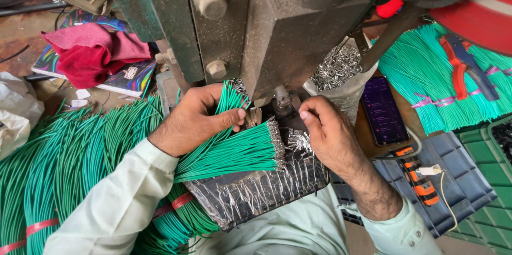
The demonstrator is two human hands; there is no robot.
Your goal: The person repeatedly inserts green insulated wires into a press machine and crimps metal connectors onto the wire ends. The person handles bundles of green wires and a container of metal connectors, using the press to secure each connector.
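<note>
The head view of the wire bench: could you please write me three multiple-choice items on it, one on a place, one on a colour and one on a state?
1. Where does the phone lie?
A. Right of the press, beside the person's right hand
B. On the red cloth
C. Under the left sleeve

2. What colour are the wires fanned under the left hand?
A. Yellow
B. Green
C. Black

3. What is the right hand doing?
A. Resting flat and open on the phone
B. Gripping the pliers
C. Pinching something small at the press, fingertips together

Answers:
1 A: the dark screen sits just right of the right hand, below the heap of metal terminals.
2 B: the whole bundle is green with bare metal ends.
3 C: thumb and fingers meet beneath the machine; what they pinch is too small to tell.
</note>
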